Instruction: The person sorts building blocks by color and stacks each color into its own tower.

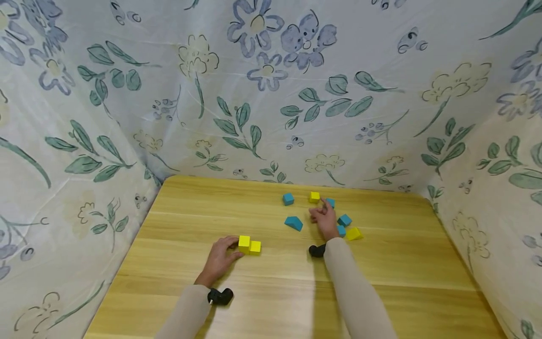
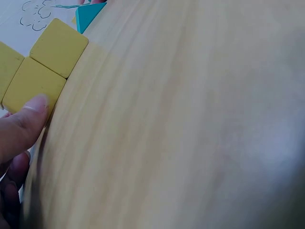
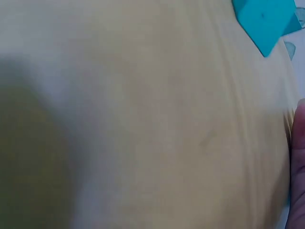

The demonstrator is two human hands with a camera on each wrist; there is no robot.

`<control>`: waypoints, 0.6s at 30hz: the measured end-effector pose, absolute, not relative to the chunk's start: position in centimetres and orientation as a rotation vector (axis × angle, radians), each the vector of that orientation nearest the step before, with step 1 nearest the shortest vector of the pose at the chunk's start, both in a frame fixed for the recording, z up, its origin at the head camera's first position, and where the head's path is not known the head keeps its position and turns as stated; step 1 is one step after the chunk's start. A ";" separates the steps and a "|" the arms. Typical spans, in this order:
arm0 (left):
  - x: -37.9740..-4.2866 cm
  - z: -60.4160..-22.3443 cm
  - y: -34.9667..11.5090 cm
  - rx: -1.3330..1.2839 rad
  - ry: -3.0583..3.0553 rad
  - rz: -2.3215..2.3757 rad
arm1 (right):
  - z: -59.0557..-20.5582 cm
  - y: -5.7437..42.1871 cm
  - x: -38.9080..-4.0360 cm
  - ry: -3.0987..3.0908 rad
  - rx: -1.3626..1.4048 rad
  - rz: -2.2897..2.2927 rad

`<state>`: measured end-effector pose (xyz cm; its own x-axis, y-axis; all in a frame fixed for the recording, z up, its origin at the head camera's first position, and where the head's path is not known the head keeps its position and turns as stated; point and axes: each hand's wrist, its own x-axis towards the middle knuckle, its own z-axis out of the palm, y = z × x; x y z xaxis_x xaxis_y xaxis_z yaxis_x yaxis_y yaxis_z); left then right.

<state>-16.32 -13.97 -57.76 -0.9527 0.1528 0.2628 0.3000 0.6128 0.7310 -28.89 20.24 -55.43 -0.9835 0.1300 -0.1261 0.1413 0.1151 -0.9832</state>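
My left hand [image 1: 220,258] grips the lower block of a small yellow stack, its thumb on the near face and fingers behind. One yellow cube [image 1: 244,242] sits on top of that block [image 2: 35,88]; another yellow cube [image 1: 255,247] stands against its right side on the table. Farther right, my right hand [image 1: 325,223] reaches over the table among loose blocks, with nothing visible in its fingers. Its fingertips lie just short of a yellow cube [image 1: 314,197] and a partly covered blue block [image 1: 330,203]. A blue wedge-shaped block [image 1: 293,223] lies left of this hand.
A blue cube [image 1: 288,199] stands toward the table's back edge. Right of my right hand are two more blue blocks, one [image 1: 345,220] behind the other [image 1: 341,230], and a yellow triangular block [image 1: 354,234]. Flowered cloth [image 1: 271,136] walls in the wooden table [image 1: 203,202].
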 end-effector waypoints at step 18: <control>-16.5 -57.7 -13.9 -0.345 -2.671 -1.268 | -54.5 21.0 -32.8 2.146 0.364 -1.961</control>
